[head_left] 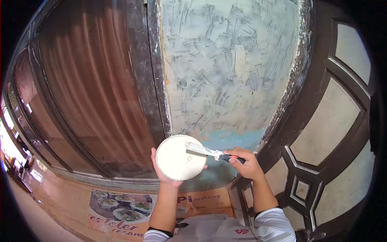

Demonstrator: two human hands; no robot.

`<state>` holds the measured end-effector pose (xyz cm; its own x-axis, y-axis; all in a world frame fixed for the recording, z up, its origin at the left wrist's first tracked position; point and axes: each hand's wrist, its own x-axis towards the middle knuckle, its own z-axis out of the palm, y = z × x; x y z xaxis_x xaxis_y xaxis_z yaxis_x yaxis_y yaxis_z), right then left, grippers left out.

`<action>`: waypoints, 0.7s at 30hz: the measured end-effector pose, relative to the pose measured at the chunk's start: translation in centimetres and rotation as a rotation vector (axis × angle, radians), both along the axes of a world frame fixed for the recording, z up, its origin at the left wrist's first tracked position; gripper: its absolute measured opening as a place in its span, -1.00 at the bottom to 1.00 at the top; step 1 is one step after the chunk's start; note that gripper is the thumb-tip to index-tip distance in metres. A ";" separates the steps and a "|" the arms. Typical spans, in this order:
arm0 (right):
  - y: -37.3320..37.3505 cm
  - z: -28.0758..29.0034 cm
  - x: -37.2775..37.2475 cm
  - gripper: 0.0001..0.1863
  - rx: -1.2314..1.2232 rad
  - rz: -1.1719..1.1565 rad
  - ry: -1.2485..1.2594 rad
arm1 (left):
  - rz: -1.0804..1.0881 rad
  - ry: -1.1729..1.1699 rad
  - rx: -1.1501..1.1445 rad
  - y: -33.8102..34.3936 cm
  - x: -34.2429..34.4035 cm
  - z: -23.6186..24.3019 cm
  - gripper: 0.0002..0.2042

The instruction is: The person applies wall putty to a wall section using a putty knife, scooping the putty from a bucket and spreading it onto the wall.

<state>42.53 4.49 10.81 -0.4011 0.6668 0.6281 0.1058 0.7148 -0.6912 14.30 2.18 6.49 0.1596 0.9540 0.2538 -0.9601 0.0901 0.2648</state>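
Note:
My left hand [169,181] is closed round a round white tub [175,165], its fingers wrapped about the side and underneath. Pale, smooth paste seems to fill it up to the rim; how deep it is cannot be made out. In my right hand [246,162] is a putty knife [207,151] with a black and red handle and white paste smeared on its blade. The blade's tip reaches over the tub's upper right part, at or just above the surface. Ahead stands a wall panel [229,72] coated with patchy white strokes over light blue paint.
A brown panelled door [322,133] stands on the right. To the left, dark window frames [145,72] border glass with a brown curtain [88,88] behind it. Printed banners with food pictures [121,209] lie below, on the floor. A dark, paint-flecked post [296,76] edges the panel.

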 end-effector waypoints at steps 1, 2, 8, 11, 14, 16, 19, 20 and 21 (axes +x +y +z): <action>-0.1 0.0 0.1 -0.72 0.105 -0.027 -0.097 | 0.060 0.015 -0.034 0.1 0.0 -0.1 -0.09; -0.1 0.0 0.3 -0.72 0.164 -0.103 -0.188 | 0.054 0.014 -0.036 0.1 0.2 -0.1 -0.09; 0.7 -1.4 1.7 -0.70 0.243 -0.227 -0.237 | -0.099 -0.106 0.080 0.5 1.6 -1.3 -0.09; 0.3 -1.5 2.1 -0.70 0.232 -0.259 -0.249 | -0.023 -0.035 -0.018 0.5 1.8 -1.9 -0.09; 0.1 -2.2 2.8 -0.71 0.231 -0.320 -0.276 | -0.088 -0.028 0.080 0.3 2.0 -1.4 -0.06; 0.2 -2.5 3.2 -0.71 0.237 -0.358 -0.295 | -0.115 -0.027 0.110 0.0 1.8 -1.0 -0.04; 0.8 -3.3 3.5 -0.74 0.196 -0.471 -0.417 | -0.152 -0.018 0.147 -0.4 1.5 -0.4 -0.01; 1.4 -4.2 3.8 -0.75 0.086 -0.447 -0.301 | -0.154 -0.083 0.111 -0.6 1.7 -0.1 -0.01; 1.6 -4.7 4.0 -0.75 -0.024 -0.422 -0.185 | -0.157 -0.149 0.075 -0.8 1.8 0.1 -0.01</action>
